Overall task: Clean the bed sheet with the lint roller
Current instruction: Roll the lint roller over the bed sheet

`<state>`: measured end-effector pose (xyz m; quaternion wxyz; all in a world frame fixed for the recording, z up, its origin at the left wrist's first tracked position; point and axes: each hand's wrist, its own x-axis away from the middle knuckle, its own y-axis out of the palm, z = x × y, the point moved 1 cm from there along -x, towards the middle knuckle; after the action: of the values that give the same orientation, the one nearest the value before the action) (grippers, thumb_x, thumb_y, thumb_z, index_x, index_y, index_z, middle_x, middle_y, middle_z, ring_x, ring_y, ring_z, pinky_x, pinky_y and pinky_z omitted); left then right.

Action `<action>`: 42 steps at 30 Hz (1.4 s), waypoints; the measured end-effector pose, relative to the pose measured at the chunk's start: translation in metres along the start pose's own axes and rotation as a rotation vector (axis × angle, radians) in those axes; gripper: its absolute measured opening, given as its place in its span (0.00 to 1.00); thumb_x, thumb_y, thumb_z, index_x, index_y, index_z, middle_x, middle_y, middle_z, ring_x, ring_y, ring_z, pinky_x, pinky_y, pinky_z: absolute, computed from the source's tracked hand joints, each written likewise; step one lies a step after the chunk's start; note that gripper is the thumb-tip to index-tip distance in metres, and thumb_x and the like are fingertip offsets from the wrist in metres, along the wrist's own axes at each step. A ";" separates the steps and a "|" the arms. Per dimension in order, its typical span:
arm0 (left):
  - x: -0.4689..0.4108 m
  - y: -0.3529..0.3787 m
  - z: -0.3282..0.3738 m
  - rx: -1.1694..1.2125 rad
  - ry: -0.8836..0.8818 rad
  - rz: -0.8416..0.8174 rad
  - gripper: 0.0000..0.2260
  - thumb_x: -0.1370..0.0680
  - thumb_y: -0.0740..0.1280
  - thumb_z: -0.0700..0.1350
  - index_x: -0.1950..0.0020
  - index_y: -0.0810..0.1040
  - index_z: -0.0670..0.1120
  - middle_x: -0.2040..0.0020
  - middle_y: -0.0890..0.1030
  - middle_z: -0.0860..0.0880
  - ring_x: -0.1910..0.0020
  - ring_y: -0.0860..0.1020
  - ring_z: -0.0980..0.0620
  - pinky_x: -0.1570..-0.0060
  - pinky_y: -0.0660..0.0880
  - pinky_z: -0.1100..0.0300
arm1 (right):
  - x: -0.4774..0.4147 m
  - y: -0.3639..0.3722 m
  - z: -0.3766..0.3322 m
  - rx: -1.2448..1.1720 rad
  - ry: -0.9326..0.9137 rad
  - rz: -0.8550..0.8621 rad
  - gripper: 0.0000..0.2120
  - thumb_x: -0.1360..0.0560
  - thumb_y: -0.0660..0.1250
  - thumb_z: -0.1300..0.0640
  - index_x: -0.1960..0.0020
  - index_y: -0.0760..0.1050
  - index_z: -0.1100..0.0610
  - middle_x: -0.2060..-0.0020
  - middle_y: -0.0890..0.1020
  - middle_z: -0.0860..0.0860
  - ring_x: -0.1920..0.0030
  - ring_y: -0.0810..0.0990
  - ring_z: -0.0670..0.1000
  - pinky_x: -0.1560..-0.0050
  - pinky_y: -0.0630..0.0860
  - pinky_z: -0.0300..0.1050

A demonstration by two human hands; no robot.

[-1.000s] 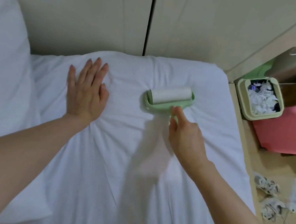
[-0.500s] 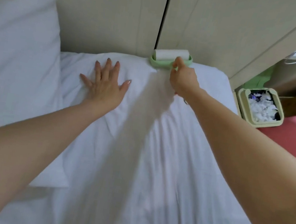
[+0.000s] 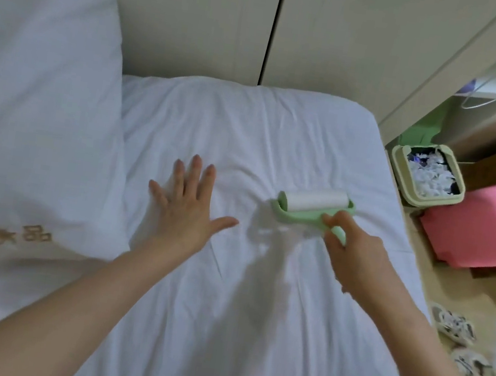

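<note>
Nearby, a floor bin point(image 3: 431, 201) held white scraps. The right hand point(image 3: 355, 255) gripped the roller point(image 3: 315, 202) on the sheet point(image 3: 280, 134) near the bed's right edge; the left hand point(image 3: 183, 210) lay flat, fingers spread, with bare sheet ahead.

open sheet point(image 3: 264, 132) beyond the roller point(image 3: 314, 209), till the wall point(image 3: 201, 19); pillow point(image 3: 36, 111) crowds the left, bin point(image 3: 428, 176) on the right.
</note>
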<state>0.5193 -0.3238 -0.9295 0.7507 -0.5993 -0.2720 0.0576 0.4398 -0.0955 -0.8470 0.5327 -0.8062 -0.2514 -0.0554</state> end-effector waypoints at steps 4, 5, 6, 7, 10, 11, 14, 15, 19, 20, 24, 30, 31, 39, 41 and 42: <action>0.018 0.033 -0.015 0.013 0.064 0.222 0.37 0.22 0.41 0.68 0.22 0.59 0.45 0.21 0.56 0.46 0.23 0.56 0.42 0.31 0.51 0.31 | 0.043 -0.005 -0.001 -0.137 0.023 -0.104 0.20 0.24 0.61 0.58 0.35 0.69 0.42 0.66 0.78 0.55 0.72 0.70 0.50 0.72 0.67 0.41; 0.020 0.037 -0.020 -0.018 0.070 0.230 0.35 0.21 0.40 0.66 0.22 0.60 0.45 0.21 0.57 0.46 0.23 0.57 0.42 0.30 0.52 0.32 | 0.050 0.002 -0.001 -0.132 0.017 -0.150 0.21 0.23 0.60 0.58 0.33 0.68 0.41 0.65 0.78 0.54 0.73 0.71 0.49 0.73 0.69 0.41; 0.022 0.039 -0.023 -0.037 0.077 0.245 0.34 0.20 0.40 0.65 0.22 0.59 0.45 0.21 0.57 0.46 0.23 0.57 0.42 0.30 0.52 0.33 | 0.054 0.008 0.000 -0.099 0.018 -0.192 0.22 0.22 0.59 0.57 0.31 0.65 0.40 0.63 0.78 0.53 0.72 0.72 0.49 0.72 0.72 0.42; 0.025 0.040 -0.026 -0.046 0.085 0.273 0.33 0.19 0.40 0.63 0.22 0.59 0.45 0.21 0.57 0.46 0.23 0.57 0.43 0.29 0.52 0.34 | 0.054 0.015 0.002 -0.037 0.013 -0.214 0.23 0.21 0.57 0.55 0.30 0.62 0.38 0.62 0.77 0.53 0.70 0.74 0.50 0.70 0.75 0.44; 0.035 0.049 -0.030 -0.042 0.067 0.398 0.28 0.18 0.45 0.58 0.22 0.60 0.45 0.22 0.59 0.46 0.24 0.59 0.45 0.28 0.53 0.35 | 0.040 0.029 0.000 0.175 -0.074 -0.118 0.24 0.19 0.53 0.54 0.26 0.55 0.39 0.56 0.76 0.54 0.57 0.77 0.57 0.61 0.70 0.47; 0.039 0.052 -0.030 -0.038 0.051 0.425 0.27 0.18 0.46 0.57 0.23 0.60 0.44 0.22 0.60 0.46 0.24 0.60 0.45 0.29 0.54 0.35 | 0.031 0.032 -0.005 0.190 -0.092 -0.076 0.24 0.19 0.54 0.55 0.25 0.56 0.41 0.54 0.77 0.57 0.53 0.77 0.59 0.60 0.67 0.47; 0.048 0.060 -0.029 -0.014 0.016 0.473 0.26 0.18 0.48 0.54 0.23 0.62 0.42 0.23 0.60 0.44 0.24 0.60 0.46 0.28 0.54 0.37 | -0.010 0.039 -0.029 0.150 -0.104 -0.008 0.24 0.21 0.56 0.58 0.26 0.59 0.46 0.50 0.78 0.63 0.49 0.76 0.64 0.55 0.69 0.50; 0.049 0.060 -0.028 -0.009 0.010 0.478 0.26 0.18 0.49 0.53 0.24 0.62 0.41 0.23 0.60 0.43 0.24 0.60 0.46 0.28 0.54 0.37 | -0.027 0.040 -0.038 0.139 -0.109 0.005 0.24 0.22 0.56 0.59 0.26 0.60 0.48 0.48 0.78 0.63 0.47 0.76 0.64 0.54 0.69 0.50; 0.049 0.059 -0.028 0.033 0.005 0.484 0.27 0.20 0.50 0.52 0.24 0.63 0.40 0.23 0.60 0.42 0.24 0.60 0.47 0.27 0.52 0.38 | -0.078 0.032 -0.075 0.062 -0.131 0.019 0.22 0.25 0.55 0.64 0.31 0.65 0.56 0.46 0.77 0.64 0.47 0.77 0.64 0.54 0.71 0.52; 0.049 0.059 -0.029 0.039 0.008 0.489 0.27 0.20 0.49 0.52 0.24 0.63 0.40 0.23 0.60 0.42 0.24 0.60 0.47 0.27 0.52 0.39 | -0.084 0.030 -0.080 0.043 -0.137 0.013 0.22 0.25 0.55 0.64 0.32 0.65 0.57 0.47 0.77 0.63 0.49 0.77 0.64 0.55 0.73 0.54; 0.050 0.060 -0.029 0.045 0.009 0.492 0.27 0.20 0.49 0.51 0.24 0.61 0.40 0.22 0.59 0.43 0.23 0.57 0.47 0.26 0.50 0.39 | -0.062 0.038 -0.063 0.065 -0.139 0.029 0.24 0.24 0.55 0.63 0.29 0.63 0.54 0.48 0.77 0.64 0.49 0.76 0.64 0.58 0.67 0.49; 0.050 0.061 -0.029 0.022 0.011 0.501 0.26 0.19 0.48 0.50 0.23 0.59 0.41 0.22 0.58 0.43 0.23 0.56 0.47 0.26 0.49 0.40 | 0.078 0.075 0.009 0.090 -0.023 0.013 0.27 0.21 0.55 0.56 0.25 0.52 0.41 0.61 0.77 0.57 0.56 0.77 0.61 0.63 0.61 0.47; 0.050 0.061 -0.029 0.022 0.012 0.500 0.26 0.19 0.48 0.50 0.23 0.59 0.41 0.22 0.58 0.43 0.23 0.56 0.47 0.26 0.49 0.40 | 0.101 0.077 0.018 0.094 -0.002 -0.011 0.27 0.20 0.54 0.55 0.25 0.51 0.40 0.64 0.74 0.54 0.58 0.76 0.59 0.63 0.62 0.47; 0.068 0.048 0.008 0.123 0.051 0.581 0.28 0.23 0.56 0.49 0.24 0.62 0.40 0.22 0.58 0.43 0.23 0.55 0.44 0.27 0.43 0.36 | 0.070 0.075 0.008 0.072 -0.044 0.039 0.24 0.21 0.56 0.57 0.26 0.58 0.46 0.57 0.79 0.61 0.53 0.77 0.64 0.62 0.61 0.48; 0.088 0.057 0.024 0.098 0.120 0.553 0.26 0.22 0.55 0.50 0.24 0.64 0.44 0.22 0.60 0.46 0.23 0.56 0.45 0.27 0.44 0.35 | 0.031 0.073 -0.010 0.053 -0.052 0.085 0.24 0.22 0.56 0.60 0.27 0.60 0.49 0.55 0.79 0.64 0.52 0.77 0.65 0.61 0.62 0.49; 0.098 0.065 0.025 0.087 0.110 0.523 0.25 0.21 0.54 0.51 0.24 0.65 0.46 0.23 0.61 0.48 0.23 0.57 0.45 0.28 0.47 0.33 | 0.014 0.070 -0.019 0.042 -0.060 0.086 0.24 0.23 0.57 0.61 0.28 0.60 0.50 0.55 0.79 0.64 0.52 0.77 0.64 0.61 0.62 0.48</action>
<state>0.6061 -0.2440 -0.9529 0.7490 -0.6185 -0.0640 0.2289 0.4883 -0.1291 -0.8922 0.5437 -0.8061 -0.2335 -0.0032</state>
